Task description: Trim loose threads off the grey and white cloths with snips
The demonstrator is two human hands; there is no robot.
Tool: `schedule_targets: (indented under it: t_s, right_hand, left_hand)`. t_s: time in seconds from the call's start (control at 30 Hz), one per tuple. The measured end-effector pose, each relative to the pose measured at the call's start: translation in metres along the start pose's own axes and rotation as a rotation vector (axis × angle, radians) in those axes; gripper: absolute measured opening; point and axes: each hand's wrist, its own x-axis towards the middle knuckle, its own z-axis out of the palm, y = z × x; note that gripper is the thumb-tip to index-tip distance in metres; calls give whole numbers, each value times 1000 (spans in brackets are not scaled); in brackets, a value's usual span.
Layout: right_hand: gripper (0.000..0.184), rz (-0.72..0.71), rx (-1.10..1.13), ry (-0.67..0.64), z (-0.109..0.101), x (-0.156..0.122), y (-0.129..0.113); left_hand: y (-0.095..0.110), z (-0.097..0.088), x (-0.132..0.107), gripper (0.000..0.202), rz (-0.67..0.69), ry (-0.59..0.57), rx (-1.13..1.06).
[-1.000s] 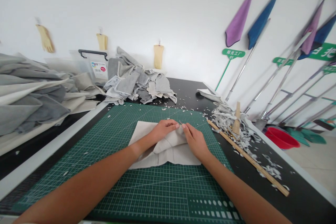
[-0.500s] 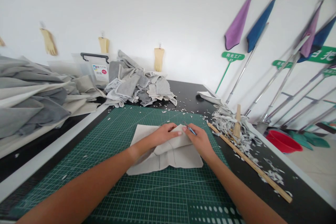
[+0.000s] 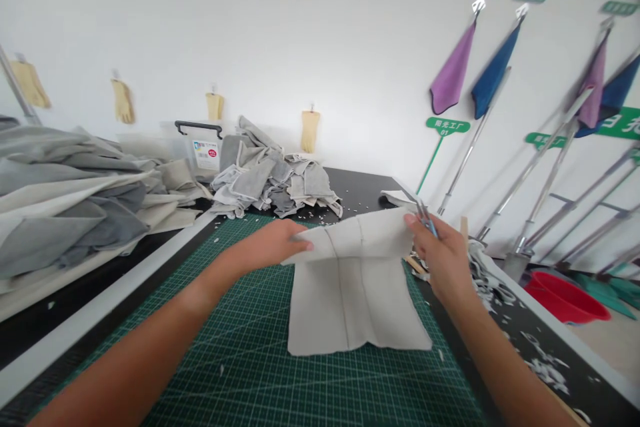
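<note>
A light grey fabric piece (image 3: 356, 303) with stitched seam lines hangs stretched between my hands. Its upper part is folded over, and its lower part hangs over the green cutting mat (image 3: 240, 360). My left hand (image 3: 281, 241) pinches the upper left corner between thumb and fingers. At the upper right corner, my right hand (image 3: 443, 252) is closed on the fabric and also holds small scissors (image 3: 427, 219), blades pointing up and away. Some of the scissors' handle is hidden in the fingers.
Behind the mat lie a heap of grey fabric pieces (image 3: 273, 173) and a clear plastic box (image 3: 204, 153). A bigger fabric pile (image 3: 75, 200) covers the left side. Fabric scraps (image 3: 493, 280) and wooden strips sit to the right, above a red basin (image 3: 565, 297) on the floor.
My hands have moved apart and up, spreading the fabric that was bunched on the mat. The right hand with the scissors has moved right. The camera view has tilted up slightly.
</note>
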Motion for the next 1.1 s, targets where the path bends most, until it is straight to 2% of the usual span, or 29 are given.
schedule_targets:
  t_s: [0.1,0.2,0.3,0.37,0.47,0.53,0.57,0.63,0.73,0.8,0.9,1.0,1.1]
  right_hand:
    - [25,-56,111,87,-6,10,-32]
    - [23,-121,196,123,-17,15,-65]
    - [27,-104,257,103,-27,15,-86]
    - [31,-30,268,72,-29,14,-86]
    - [42,152,188,-39,-26,13,-57]
    - [46,273,79,-171,-20,14,-23]
    - [45,300,4,-188,-17,15,-4]
    - [34,258,-193,-140,-8,15,30]
    - [20,47,-452,-115,12,9,59]
    - [20,-3,-572,-147,29,0,59]
    - [22,-36,-663,-193,55,-16,38]
    - [23,-86,-610,-233,79,-25,15]
    - [26,-124,-511,-320,100,-28,9]
  left_hand:
    - [26,-29,-7,29,-6,197,-2]
    - [54,-49,-15,36,-35,292,-224]
    - [76,-55,-18,42,2,372,-492]
    - [79,-50,-16,46,19,336,-620]
    - [55,-29,-4,48,-19,251,-722]
    - [25,-8,5,48,-75,239,-726]
    - [7,3,9,47,-111,266,-701]
    - [-26,25,17,46,-166,312,-612]
    - [-59,49,23,37,-126,385,-442]
    - [-68,58,24,30,-80,409,-324]
    - [-67,64,21,25,-43,414,-196]
    - [-63,69,18,23,-1,364,-192]
    - [-65,79,16,23,35,291,-217]
